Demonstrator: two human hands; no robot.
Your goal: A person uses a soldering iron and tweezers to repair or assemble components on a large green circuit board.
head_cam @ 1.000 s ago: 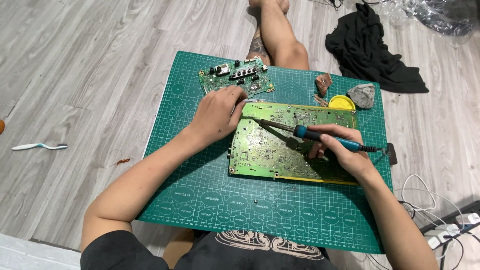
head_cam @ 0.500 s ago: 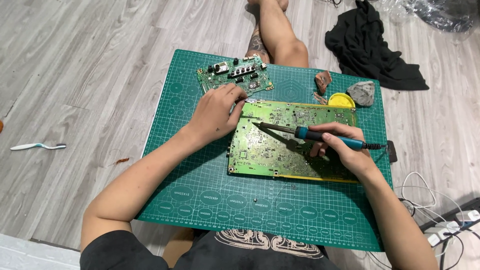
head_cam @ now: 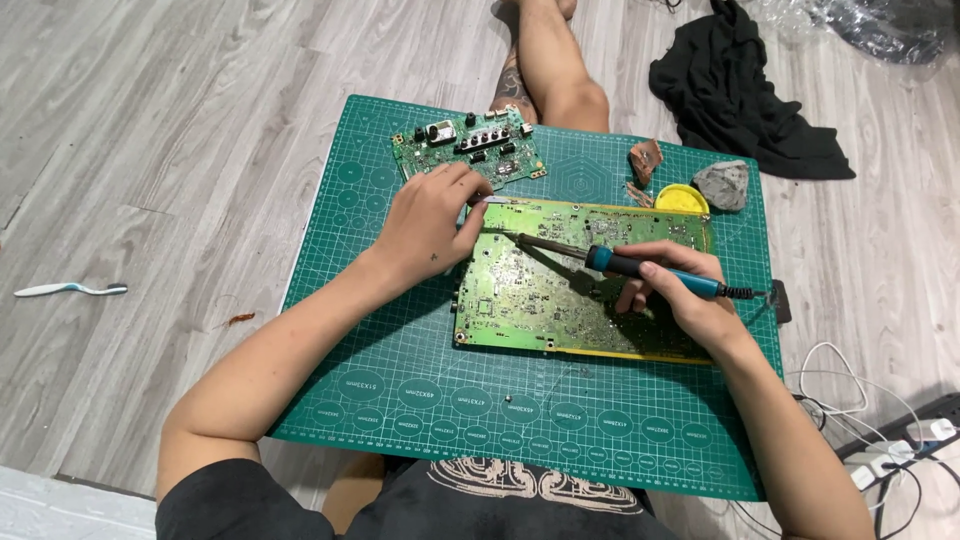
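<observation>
Two boards: a small green board is lying at the back of the green mat, a big board in the middle.
Change: the left hand is sliding a bit nearer the iron's tip.
Left hand: fingers curled, pressing on the big board's corner.
Right hand: fingers pressed around a blue soldering iron, tip touching the big board.

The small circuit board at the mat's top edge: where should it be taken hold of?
Pinch the small circuit board by its bare left short edge, coming from the mat's open left side; connectors and knobs crowd its top face, and the left hand sits just below it.
</observation>
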